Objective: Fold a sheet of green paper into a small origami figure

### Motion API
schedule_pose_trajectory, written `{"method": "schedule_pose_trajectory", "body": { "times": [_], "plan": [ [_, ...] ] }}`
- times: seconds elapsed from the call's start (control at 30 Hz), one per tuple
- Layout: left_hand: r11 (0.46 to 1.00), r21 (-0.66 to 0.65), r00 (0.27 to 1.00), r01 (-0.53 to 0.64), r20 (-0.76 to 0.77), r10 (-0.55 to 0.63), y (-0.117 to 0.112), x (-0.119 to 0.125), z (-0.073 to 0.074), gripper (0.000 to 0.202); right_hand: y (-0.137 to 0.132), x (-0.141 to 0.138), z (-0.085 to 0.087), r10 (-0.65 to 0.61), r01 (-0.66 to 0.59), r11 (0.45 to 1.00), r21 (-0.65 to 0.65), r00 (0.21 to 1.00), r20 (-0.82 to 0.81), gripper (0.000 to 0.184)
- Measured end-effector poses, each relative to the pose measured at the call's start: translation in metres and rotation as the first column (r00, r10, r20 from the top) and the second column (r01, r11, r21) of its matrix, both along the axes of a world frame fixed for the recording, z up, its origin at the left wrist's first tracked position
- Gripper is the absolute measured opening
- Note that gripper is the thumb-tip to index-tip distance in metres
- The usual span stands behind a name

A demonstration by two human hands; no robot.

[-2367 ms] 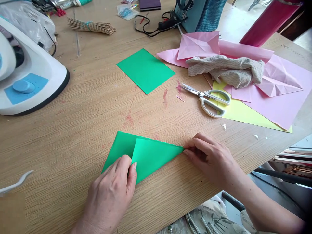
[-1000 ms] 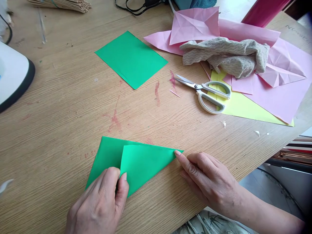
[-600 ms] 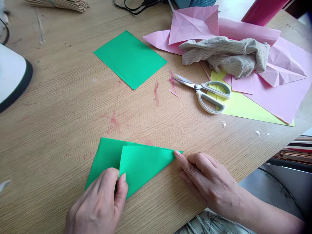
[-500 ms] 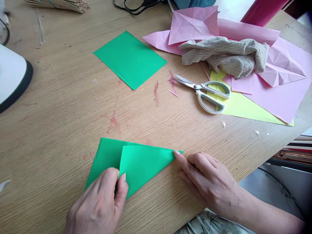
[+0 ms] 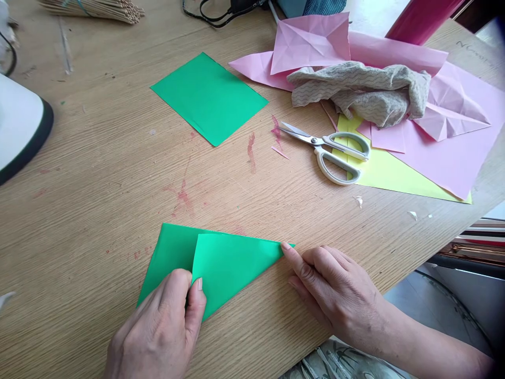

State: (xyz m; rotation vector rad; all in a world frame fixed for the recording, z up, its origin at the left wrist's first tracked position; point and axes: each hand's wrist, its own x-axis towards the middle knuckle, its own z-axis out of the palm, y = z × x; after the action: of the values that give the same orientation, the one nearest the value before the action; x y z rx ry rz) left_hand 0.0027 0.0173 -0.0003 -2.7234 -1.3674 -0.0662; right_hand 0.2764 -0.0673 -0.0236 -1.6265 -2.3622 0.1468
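A sheet of green paper (image 5: 232, 268) lies near the front of the table with one flap folded over towards its upper edge. My left hand (image 5: 158, 326) pinches the flap's left edge between thumb and curled fingers. At the pointed right corner, my right hand (image 5: 335, 295) presses the paper with an extended fingertip, its other fingers bent. Part of the sheet is hidden under my left hand. Farther back, a second green sheet (image 5: 209, 100) rests flat and unfolded.
White-handled scissors (image 5: 342, 156) lie on yellow paper (image 5: 410, 176) at the right. Behind them are creased pink papers (image 5: 311, 42) and a crumpled grey cloth (image 5: 359, 89). A bundle of thin sticks (image 5: 102, 9) is at the back left, above a white rounded object (image 5: 19, 126).
Both hands stay almost still on the green paper. The whole view has shifted very slightly; no object has visibly been moved.
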Motion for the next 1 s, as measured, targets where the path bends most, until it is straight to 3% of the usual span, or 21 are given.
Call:
{"method": "schedule_pose_trajectory", "body": {
  "times": [0.4, 1.0],
  "plan": [
    [0.998, 0.032, 0.998, 0.051, -0.026, -0.05, 0.003, 0.005, 0.003, 0.031, 0.001, 0.0, 0.0, -0.006, 0.005, 0.999, -0.038, 1.0, -0.023, 0.052],
    [0.998, 0.056, 0.998, 0.035, 0.044, -0.038, 0.005, 0.016, 0.007, 0.035, 0.004, -0.001, -0.003, -0.022, 0.025, 0.997, 0.075, 0.999, -0.041, 0.054]
  ]
}}
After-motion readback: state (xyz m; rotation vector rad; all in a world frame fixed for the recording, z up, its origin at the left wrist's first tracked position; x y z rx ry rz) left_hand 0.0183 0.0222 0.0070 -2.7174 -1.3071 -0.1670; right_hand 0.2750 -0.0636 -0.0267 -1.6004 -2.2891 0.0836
